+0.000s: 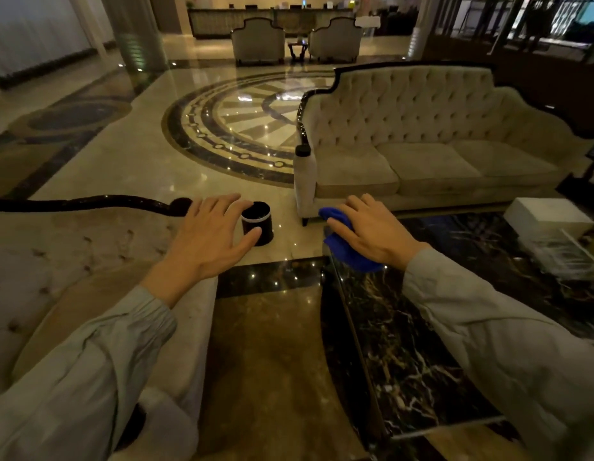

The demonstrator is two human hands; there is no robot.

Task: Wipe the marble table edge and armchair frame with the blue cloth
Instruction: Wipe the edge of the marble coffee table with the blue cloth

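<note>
The right hand (372, 229) presses the crumpled blue cloth (344, 242) flat-palmed on the far corner of the black veined marble tabletop (399, 344), probably to wipe its edge. The left hand (210, 232), open and empty, hovers over the beige tufted armchair (72, 261); beyond it runs the dark wooden frame (89, 201).

right hand (375, 231) flat on blue cloth (345, 247) | marble table (405, 344) corner, apparently touching
</note>
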